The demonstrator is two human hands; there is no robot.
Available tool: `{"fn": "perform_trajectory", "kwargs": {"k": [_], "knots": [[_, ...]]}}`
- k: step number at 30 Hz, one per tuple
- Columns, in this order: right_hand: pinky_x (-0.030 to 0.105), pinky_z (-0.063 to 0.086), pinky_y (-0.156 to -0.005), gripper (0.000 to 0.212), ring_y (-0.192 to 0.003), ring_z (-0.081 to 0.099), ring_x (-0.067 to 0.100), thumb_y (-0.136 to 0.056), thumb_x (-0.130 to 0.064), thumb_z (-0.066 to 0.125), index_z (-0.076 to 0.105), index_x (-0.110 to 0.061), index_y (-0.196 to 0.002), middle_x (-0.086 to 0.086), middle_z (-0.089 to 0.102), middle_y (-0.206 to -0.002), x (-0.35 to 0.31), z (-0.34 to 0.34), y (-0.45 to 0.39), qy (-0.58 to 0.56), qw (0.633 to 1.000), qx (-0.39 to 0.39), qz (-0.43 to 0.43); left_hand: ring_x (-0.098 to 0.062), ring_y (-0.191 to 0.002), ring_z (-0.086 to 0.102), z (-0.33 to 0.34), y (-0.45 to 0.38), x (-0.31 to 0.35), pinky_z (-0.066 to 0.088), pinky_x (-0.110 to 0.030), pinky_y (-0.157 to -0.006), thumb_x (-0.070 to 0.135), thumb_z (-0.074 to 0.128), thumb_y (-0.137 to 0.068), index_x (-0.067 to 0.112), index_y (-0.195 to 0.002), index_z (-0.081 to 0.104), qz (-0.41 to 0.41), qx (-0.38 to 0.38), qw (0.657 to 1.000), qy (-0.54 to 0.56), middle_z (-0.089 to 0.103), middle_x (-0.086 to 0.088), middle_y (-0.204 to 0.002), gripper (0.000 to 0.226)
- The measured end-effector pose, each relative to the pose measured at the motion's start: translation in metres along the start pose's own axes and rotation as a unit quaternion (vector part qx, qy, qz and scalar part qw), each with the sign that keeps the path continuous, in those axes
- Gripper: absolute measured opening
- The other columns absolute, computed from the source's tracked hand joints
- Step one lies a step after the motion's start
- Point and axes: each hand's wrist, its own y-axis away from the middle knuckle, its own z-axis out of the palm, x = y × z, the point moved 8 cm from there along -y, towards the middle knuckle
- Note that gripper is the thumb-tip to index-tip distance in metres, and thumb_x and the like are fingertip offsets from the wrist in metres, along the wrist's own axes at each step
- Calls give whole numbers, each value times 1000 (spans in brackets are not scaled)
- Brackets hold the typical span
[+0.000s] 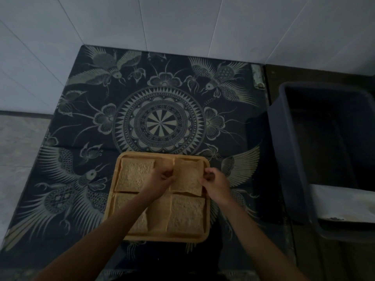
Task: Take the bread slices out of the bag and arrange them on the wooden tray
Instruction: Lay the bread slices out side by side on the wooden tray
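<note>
A wooden tray (160,238) lies on the patterned cloth near me. Bread slices fill its corners: one at the far left (135,174), one at the near right (186,214), and one at the near left (121,201) partly under my left forearm. A fourth slice (187,177) sits tilted over the far right corner. My left hand (162,179) pinches its left edge and my right hand (215,184) pinches its right edge. No bread bag shows clearly.
A dark cloth with bird and mandala print (160,122) covers the table. A dark plastic tub (324,157) stands at the right with something white (345,203) at its near end. White tiled walls rise behind.
</note>
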Motion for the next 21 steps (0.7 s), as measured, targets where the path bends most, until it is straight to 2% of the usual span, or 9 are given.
{"fn": "perform_trajectory", "kwargs": {"k": [2, 4, 6, 8, 10, 13, 17, 19, 21], "knots": [[23, 55, -80, 41, -94, 64, 7, -94, -19, 74, 61, -11, -131, -3, 67, -110, 0, 0, 0, 28, 999, 9, -13, -12, -81, 71, 2, 1, -1, 54, -27, -75, 19, 71, -90, 20, -103, 77, 0, 0, 1000, 1, 77, 2, -87, 14], [24, 55, -83, 40, -98, 66, 12, -94, -18, 74, 62, -10, -131, 1, 68, -112, -1, 0, 1, 46, 999, 16, -22, -2, -75, 67, 4, 3, 0, 49, -18, -66, 17, 72, -89, 19, -103, 78, 7, 5, 1000, 2, 73, 10, -80, 15], [17, 51, -78, 39, -96, 65, 11, -94, -18, 74, 63, -10, -131, -1, 68, -110, -1, 1, 3, 58, 998, 19, -27, 12, -73, 59, 3, 4, 0, 41, -9, -62, 17, 74, -88, 19, -106, 78, 10, 15, 1000, 0, 66, 20, -77, 19], [13, 47, -73, 38, -95, 65, 10, -95, -18, 73, 63, -11, -131, 1, 69, -112, 0, 1, 4, 75, 996, 25, -30, 15, -73, 57, 3, 5, -1, 38, -5, -62, 18, 74, -88, 19, -108, 77, 9, 20, 1000, -5, 63, 25, -77, 20], [13, 47, -73, 38, -95, 65, 11, -95, -18, 73, 63, -11, -131, 3, 71, -116, 0, 1, 5, 89, 995, 29, -35, 14, -74, 57, 4, 6, -3, 38, -5, -63, 19, 74, -88, 20, -107, 77, 9, 19, 1000, -13, 64, 24, -78, 20], [17, 49, -76, 38, -95, 65, 11, -95, -19, 73, 64, -12, -131, 4, 71, -117, 1, 3, 6, 94, 995, 25, -38, 11, -77, 59, 4, 7, -5, 46, -11, -67, 19, 74, -88, 18, -107, 76, 14, 13, 1000, -17, 69, 13, -85, 19], [21, 52, -79, 37, -95, 65, 11, -95, -21, 72, 64, -13, -130, -1, 69, -112, -1, 1, 7, 87, 995, 29, -46, -6, -83, 67, 3, 7, -3, 55, -24, -77, 18, 74, -88, 15, -108, 76, 13, 13, 1000, -6, 75, 3, -94, 21], [20, 52, -78, 35, -95, 66, 10, -96, -22, 71, 65, -14, -129, -4, 68, -108, -4, 0, 7, 81, 995, 36, -49, -9, -84, 69, 2, 6, 1, 54, -23, -74, 20, 75, -88, 15, -110, 76, 17, 21, 1000, -4, 75, 2, -95, 22], [18, 51, -76, 34, -95, 66, 10, -96, -20, 71, 65, -14, -129, -4, 68, -108, -6, -3, 7, 80, 995, 42, -50, -4, -79, 66, 1, 5, 5, 48, -13, -67, 20, 75, -88, 17, -110, 76, 24, 31, 999, -5, 74, 6, -91, 23]]}}
